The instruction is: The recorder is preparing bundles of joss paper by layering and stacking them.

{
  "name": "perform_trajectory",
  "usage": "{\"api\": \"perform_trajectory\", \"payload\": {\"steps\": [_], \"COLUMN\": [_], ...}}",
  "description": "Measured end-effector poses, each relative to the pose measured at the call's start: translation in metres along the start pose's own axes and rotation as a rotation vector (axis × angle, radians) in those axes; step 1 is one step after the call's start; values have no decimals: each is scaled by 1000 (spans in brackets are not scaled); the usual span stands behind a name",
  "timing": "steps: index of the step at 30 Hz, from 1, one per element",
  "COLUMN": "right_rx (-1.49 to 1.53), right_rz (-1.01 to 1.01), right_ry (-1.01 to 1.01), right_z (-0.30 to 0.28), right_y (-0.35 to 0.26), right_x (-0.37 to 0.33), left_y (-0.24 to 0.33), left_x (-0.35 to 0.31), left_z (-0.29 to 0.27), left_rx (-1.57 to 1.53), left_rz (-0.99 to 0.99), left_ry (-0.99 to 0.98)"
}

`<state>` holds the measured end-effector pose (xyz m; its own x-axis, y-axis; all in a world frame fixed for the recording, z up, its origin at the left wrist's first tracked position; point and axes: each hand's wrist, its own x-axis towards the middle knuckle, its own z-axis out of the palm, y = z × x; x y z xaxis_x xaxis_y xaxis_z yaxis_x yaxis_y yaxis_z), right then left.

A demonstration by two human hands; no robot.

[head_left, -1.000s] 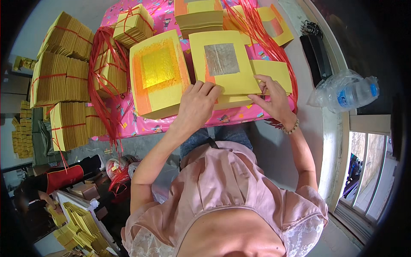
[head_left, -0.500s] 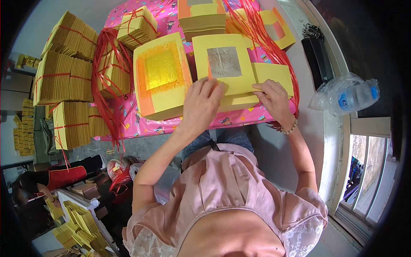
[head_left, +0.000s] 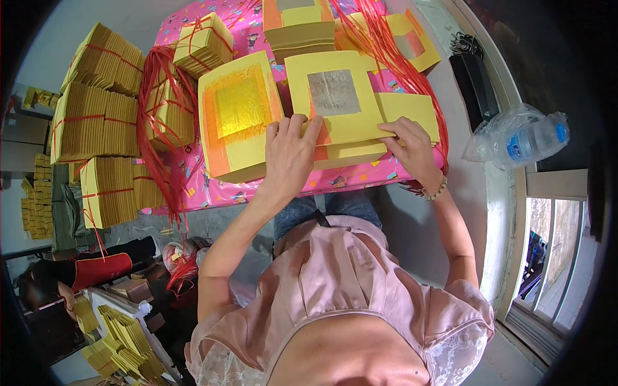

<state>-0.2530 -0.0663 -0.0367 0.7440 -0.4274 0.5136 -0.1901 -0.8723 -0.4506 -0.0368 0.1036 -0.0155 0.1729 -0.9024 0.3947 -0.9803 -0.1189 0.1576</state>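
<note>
Side by side in front of me lie two stacks of yellow paper. The left stack (head_left: 242, 106) carries a shiny gold square edged in orange; the right stack's top sheet (head_left: 364, 122) carries a dull silver square. My left hand (head_left: 288, 154) rests over the gap between the stacks, fingers apart and bent, the fingertips touching the paper edges. Thumb and fingers of my right hand (head_left: 411, 145) pinch the near right corner of the silver-square sheet. Right of it sits a plain yellow paper piece (head_left: 415, 116), partly behind my right hand.
Red plastic strings (head_left: 393, 48) hang at the table's right, and another bunch (head_left: 161, 116) at the left. Tied yellow paper bundles (head_left: 96, 122) pile up at left. A bagged water bottle (head_left: 531, 141) is at right. At lower left, a co-worker's arm (head_left: 64, 296) reaches near yellow papers.
My left hand has slid left, off the silver-square sheet toward the gold stack's edge, its fingers spreading. My right hand keeps its pinch on the corner and has barely moved.
</note>
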Motion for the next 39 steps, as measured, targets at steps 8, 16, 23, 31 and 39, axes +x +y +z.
{"api": "perform_trajectory", "payload": {"steps": [8, 16, 23, 31, 39], "right_rx": [-1, -11, -114, -25, 239], "right_rz": [11, -2, -205, -111, 32], "right_ry": [-5, -39, 20, -295, -429], "right_z": [-1, 0, -12, -8, 6], "right_y": [-2, 5, -27, -13, 45], "right_x": [3, 0, 33, 71, 150], "left_y": [-2, 1, -13, -27, -22], "left_x": [1, 6, 15, 43, 55], "left_z": [1, -2, 3, -23, -20], "left_rx": [13, 40, 72, -118, -36], "left_rz": [12, 69, 161, 105, 154], "left_ry": [0, -29, -56, -301, 106]}}
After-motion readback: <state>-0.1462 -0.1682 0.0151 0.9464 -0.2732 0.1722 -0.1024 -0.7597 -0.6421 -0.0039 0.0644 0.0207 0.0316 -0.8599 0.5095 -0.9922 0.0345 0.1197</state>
